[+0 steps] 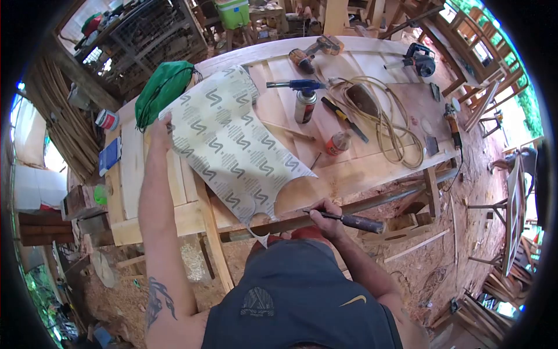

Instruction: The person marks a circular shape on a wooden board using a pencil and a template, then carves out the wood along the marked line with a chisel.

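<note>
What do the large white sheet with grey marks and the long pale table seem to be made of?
The large white sheet with grey marks looks like thin matt paper, maybe sandpaper backing: it lies flat, printed, with a cut curved edge. The long pale table looks like bare, unvarnished wood: separate boards, visible grain.

An open-air woodworking shop. A plank workbench (360,168) carries a drill (314,52), a power saw (419,59) and a torch can (304,100). Sawdust (418,262) covers the dirt floor, with lumber (52,128) stacked nearby.

Left arm (154,200) stretched forward, left hand (163,127) pressed flat, right arm (365,272) bent, right hand (326,216) closed, fingers curled tight.
</note>
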`<state>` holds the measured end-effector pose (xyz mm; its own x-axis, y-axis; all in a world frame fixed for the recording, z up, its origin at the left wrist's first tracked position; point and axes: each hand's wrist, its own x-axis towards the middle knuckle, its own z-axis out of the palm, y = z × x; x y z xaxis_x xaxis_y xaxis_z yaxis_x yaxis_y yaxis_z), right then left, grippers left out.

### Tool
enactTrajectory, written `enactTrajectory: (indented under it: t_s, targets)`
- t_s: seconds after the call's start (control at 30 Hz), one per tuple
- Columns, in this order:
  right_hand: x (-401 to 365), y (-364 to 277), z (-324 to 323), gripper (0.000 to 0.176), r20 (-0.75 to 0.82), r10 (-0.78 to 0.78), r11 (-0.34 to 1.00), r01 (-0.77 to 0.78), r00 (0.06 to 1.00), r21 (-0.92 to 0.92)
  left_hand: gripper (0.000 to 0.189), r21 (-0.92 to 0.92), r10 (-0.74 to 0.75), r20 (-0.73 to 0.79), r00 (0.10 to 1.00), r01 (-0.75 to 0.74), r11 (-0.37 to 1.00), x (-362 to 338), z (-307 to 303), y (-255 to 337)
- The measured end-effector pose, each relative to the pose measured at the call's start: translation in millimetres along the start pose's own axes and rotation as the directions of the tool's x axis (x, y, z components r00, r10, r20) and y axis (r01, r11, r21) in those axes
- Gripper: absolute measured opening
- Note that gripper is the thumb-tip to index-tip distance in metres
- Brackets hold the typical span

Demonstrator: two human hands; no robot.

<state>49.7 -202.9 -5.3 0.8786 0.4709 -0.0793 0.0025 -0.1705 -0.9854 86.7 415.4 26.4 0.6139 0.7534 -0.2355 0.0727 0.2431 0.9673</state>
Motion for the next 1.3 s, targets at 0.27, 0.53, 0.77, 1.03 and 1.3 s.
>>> enactTrajectory:
  t_s: [0.27,0.53,0.77,1.03,1.3]
  targets:
    - [-7,-3,-2,0.013,-0.033,-0.009,0.999,0.008,0.999,-0.044,0.045,0.214,0.051,0.057,0.997,-0.062,0.975,63,14,-29]
    - [9,-12,-11,0.015,-0.126,-0.009,1.0,0.007,0.992,-0.013,0.081,0.795,0.502,-0.258,0.825,-0.114,0.596,-5,51,-35]
    - [39,-24,-22,0.011,-0.088,-0.077,0.997,0.078,0.993,0.004,0.057,0.561,0.354,-0.306,0.884,-0.133,0.817,-234,55,-131]
    - [115,21,-25,0.016,0.267,0.042,0.996,-0.06,0.963,0.06,0.032,0.364,-0.102,-0.435,0.895,0.278,0.889,-393,37,-209]
    - [144,50,-23,0.015,0.477,0.05,0.999,-0.041,0.877,-0.028,0.018,-0.178,-0.397,-0.419,0.817,0.355,0.918,-400,59,-229]
